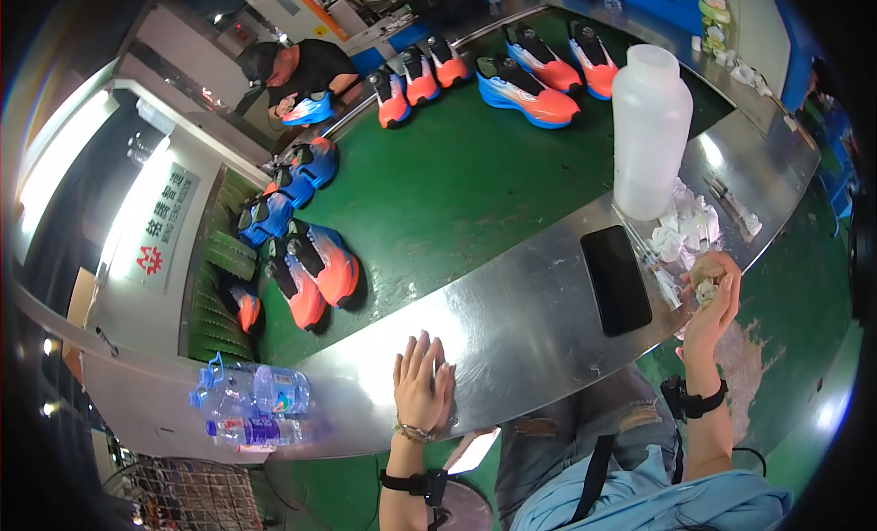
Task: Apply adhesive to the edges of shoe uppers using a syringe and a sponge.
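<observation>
Right hand (711, 298): fingers closed on crumpled wad (705, 277) — soft, light, pinch anywhere
Left hand (422, 385): open, flat on steel counter (512, 321) — empty
Nearby: black phone (616, 280), white bottle (649, 129)

Dark phone screen (616, 280) on steel counter; white wall sign (162, 228) far left
</observation>
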The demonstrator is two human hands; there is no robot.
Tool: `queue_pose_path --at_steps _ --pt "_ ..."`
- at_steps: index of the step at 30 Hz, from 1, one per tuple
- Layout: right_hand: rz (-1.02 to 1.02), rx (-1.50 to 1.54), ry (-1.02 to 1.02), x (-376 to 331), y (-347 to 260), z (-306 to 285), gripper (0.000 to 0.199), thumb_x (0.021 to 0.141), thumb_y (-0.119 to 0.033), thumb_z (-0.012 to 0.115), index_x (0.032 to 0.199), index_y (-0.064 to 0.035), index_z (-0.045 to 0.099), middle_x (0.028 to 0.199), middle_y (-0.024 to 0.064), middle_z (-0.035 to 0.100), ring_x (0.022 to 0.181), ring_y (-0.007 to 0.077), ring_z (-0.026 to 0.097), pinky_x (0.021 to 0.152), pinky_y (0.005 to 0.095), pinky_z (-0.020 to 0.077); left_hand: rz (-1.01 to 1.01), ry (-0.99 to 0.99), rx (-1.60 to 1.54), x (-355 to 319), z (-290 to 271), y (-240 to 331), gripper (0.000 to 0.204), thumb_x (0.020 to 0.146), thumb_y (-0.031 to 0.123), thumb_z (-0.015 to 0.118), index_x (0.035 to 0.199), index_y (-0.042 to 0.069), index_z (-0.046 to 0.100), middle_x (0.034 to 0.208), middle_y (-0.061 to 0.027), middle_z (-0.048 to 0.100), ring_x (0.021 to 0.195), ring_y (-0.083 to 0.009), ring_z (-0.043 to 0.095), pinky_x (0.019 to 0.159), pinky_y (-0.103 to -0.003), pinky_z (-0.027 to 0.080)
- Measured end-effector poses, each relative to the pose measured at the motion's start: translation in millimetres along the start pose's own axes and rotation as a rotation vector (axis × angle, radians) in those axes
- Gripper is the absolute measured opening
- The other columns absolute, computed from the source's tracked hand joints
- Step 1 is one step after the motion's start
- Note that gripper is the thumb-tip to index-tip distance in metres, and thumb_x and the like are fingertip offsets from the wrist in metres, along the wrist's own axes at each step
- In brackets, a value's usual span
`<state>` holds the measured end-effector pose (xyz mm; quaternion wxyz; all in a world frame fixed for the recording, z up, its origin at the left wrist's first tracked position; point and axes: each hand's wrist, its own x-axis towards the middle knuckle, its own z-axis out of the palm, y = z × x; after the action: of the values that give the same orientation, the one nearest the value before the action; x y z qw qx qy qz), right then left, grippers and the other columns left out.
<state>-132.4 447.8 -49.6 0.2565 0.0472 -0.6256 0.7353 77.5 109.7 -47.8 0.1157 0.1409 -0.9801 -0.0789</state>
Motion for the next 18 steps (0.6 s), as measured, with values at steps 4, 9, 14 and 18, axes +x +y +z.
queue_pose_path --at_steps 4,9,14,18 --pt "-0.031 -0.047 0.05 8.4 23.1 -13.6 0.035 0.097 -0.024 0.029 0.106 -0.0002 0.053 0.085 0.0083 0.058 0.068 0.0133 0.056 0.059 0.0232 0.0424 0.106 -0.001 -0.014 12.2 -1.7 -1.4 0.037 0.091 0.024 0.046 0.124 0.008 0.051 0.13 -0.0154 0.048 0.126 -0.0333 0.038 0.103 -0.044 0.028" --pt "-0.35 -0.172 -0.181 18.1 30.3 -25.5 0.033 0.093 -0.023 0.034 0.1 0.003 0.054 0.088 0.0172 0.058 0.074 0.0218 0.057 0.064 0.0296 0.0449 -0.206 0.151 -0.746 73.6 -7.6 3.1 0.023 0.094 0.006 0.043 0.116 0.001 0.044 0.075 -0.0061 0.06 0.074 -0.0134 0.059 0.072 -0.025 0.048" --pt "-0.308 -0.18 -0.088 17.4 27.8 -22.3 0.031 0.091 -0.022 0.036 0.096 0.0024 0.055 0.079 0.0182 0.06 0.073 0.0254 0.058 0.064 0.0326 0.0463 -0.077 -0.271 -0.914 205.5 18.8 26.1 0.033 0.093 0.006 0.045 0.124 0.005 0.033 0.069 -0.0036 0.052 0.063 -0.0093 0.052 0.05 -0.025 0.049" --pt "-0.377 -0.349 -0.236 20.5 22.1 -20.6 0.027 0.089 -0.02 0.039 0.094 0.001 0.056 0.08 0.0194 0.06 0.065 0.0269 0.059 0.059 0.0324 0.0469 -0.34 -0.485 -1.006 304.8 55.0 98.9 0.04 0.092 0.018 0.053 0.126 0.005 0.038 0.078 -0.0021 0.056 0.073 -0.0086 0.055 0.064 -0.027 0.051"
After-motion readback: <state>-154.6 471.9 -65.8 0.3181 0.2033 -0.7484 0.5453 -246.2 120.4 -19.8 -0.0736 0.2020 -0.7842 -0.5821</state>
